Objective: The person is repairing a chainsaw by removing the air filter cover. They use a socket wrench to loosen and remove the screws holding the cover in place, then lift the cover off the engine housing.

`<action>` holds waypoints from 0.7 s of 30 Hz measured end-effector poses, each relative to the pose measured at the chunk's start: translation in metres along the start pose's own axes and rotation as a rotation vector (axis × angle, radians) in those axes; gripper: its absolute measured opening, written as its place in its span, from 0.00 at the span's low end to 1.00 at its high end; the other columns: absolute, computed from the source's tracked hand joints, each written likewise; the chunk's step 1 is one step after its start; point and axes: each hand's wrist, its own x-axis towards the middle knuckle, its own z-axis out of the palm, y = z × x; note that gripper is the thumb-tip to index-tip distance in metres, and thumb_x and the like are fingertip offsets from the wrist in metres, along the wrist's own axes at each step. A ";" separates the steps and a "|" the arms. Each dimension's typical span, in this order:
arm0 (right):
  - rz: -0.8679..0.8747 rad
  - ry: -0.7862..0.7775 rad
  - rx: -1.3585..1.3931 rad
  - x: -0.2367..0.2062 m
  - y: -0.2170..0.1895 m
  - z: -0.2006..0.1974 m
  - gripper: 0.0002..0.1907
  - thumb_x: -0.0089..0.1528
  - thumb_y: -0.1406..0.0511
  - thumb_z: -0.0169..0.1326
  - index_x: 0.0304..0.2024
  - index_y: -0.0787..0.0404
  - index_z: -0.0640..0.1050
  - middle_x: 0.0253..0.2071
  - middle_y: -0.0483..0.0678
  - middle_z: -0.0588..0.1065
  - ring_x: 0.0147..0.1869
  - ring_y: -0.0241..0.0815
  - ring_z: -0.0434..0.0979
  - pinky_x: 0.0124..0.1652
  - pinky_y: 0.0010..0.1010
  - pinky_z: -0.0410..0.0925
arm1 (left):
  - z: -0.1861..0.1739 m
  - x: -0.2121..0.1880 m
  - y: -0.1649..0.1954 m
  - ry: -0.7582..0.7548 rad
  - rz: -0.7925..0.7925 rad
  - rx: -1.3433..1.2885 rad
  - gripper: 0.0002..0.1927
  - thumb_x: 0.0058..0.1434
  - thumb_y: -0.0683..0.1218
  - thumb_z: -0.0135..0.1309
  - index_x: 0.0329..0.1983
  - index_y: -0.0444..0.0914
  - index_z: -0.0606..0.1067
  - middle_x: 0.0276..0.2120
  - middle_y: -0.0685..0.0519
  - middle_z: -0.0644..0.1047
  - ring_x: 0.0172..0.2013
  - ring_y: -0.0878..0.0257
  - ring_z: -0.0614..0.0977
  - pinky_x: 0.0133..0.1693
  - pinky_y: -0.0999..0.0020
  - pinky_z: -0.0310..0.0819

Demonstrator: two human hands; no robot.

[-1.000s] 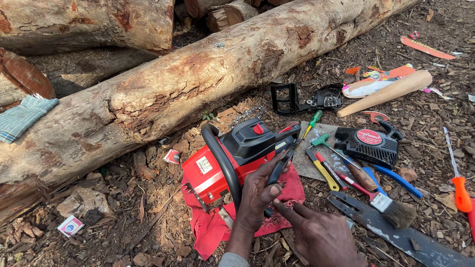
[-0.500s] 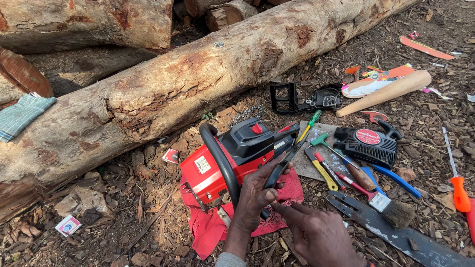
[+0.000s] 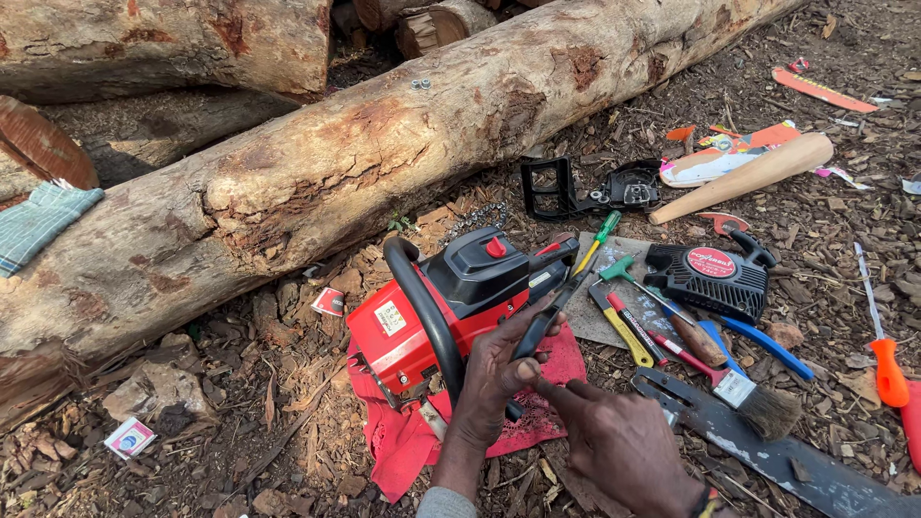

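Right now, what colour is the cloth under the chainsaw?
Red. The cloth shows best in the head view, spread beneath the chainsaw.

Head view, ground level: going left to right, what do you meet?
Folded checked cloth → red chainsaw body → left hand → right hand → paintbrush → orange-handled screwdriver.

Left hand (image 3: 494, 379) fingers curled gripping, right hand (image 3: 614, 441) forefinger extended

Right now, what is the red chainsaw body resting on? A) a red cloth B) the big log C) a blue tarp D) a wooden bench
A: the chainsaw body sits on a red cloth spread over the wood chips, with the log lying behind it.
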 end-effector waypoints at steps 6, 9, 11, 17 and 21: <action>-0.035 0.010 -0.069 -0.001 -0.004 0.000 0.39 0.49 0.70 0.58 0.64 0.41 0.76 0.38 0.44 0.80 0.30 0.50 0.83 0.26 0.43 0.74 | 0.000 -0.001 -0.001 0.011 0.028 -0.007 0.62 0.42 0.79 0.61 0.68 0.31 0.72 0.57 0.49 0.79 0.58 0.62 0.79 0.55 0.66 0.74; 0.003 -0.067 -0.111 -0.002 -0.004 -0.002 0.39 0.51 0.68 0.58 0.66 0.39 0.73 0.39 0.43 0.79 0.30 0.48 0.83 0.27 0.43 0.74 | -0.001 0.000 -0.002 0.009 0.026 -0.047 0.62 0.43 0.79 0.62 0.70 0.33 0.69 0.57 0.48 0.79 0.58 0.62 0.78 0.54 0.65 0.74; -0.078 -0.002 -0.114 -0.003 -0.003 -0.002 0.42 0.48 0.69 0.59 0.67 0.42 0.73 0.39 0.45 0.79 0.33 0.50 0.83 0.26 0.43 0.74 | -0.001 0.001 -0.003 0.025 0.009 -0.038 0.61 0.42 0.78 0.63 0.70 0.33 0.70 0.56 0.49 0.79 0.57 0.62 0.78 0.54 0.64 0.74; -0.081 0.019 -0.075 -0.009 0.008 0.015 0.45 0.45 0.69 0.60 0.67 0.42 0.73 0.41 0.47 0.80 0.36 0.52 0.84 0.26 0.43 0.74 | -0.001 0.002 -0.007 0.035 -0.005 -0.038 0.60 0.43 0.77 0.64 0.69 0.33 0.70 0.55 0.48 0.79 0.58 0.61 0.78 0.57 0.63 0.74; 0.031 0.118 0.431 -0.009 0.027 0.025 0.26 0.56 0.66 0.60 0.58 0.43 0.81 0.32 0.43 0.80 0.28 0.37 0.79 0.26 0.32 0.70 | -0.003 0.003 -0.008 0.005 0.005 -0.055 0.59 0.47 0.78 0.60 0.67 0.28 0.72 0.56 0.49 0.79 0.59 0.60 0.78 0.55 0.62 0.76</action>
